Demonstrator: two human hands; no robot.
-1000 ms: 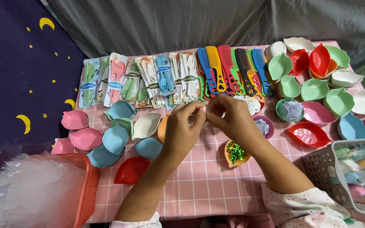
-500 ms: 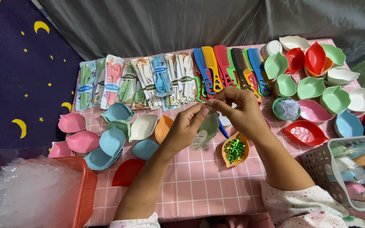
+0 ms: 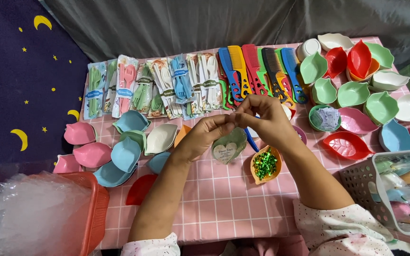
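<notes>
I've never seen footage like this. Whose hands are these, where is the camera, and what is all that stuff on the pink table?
The camera sits on a person's head and looks down, so the two bare hands are that person's own. The left hand and right hand meet above the pink checked tablecloth, pinching the top of a clear packet with a heart-shaped label. Below it lies an orange leaf dish of green sequins. Behind run packs of plastic cutlery and coloured combs; leaf-shaped dishes lie on both sides. A white basket stands at the right.
</notes>
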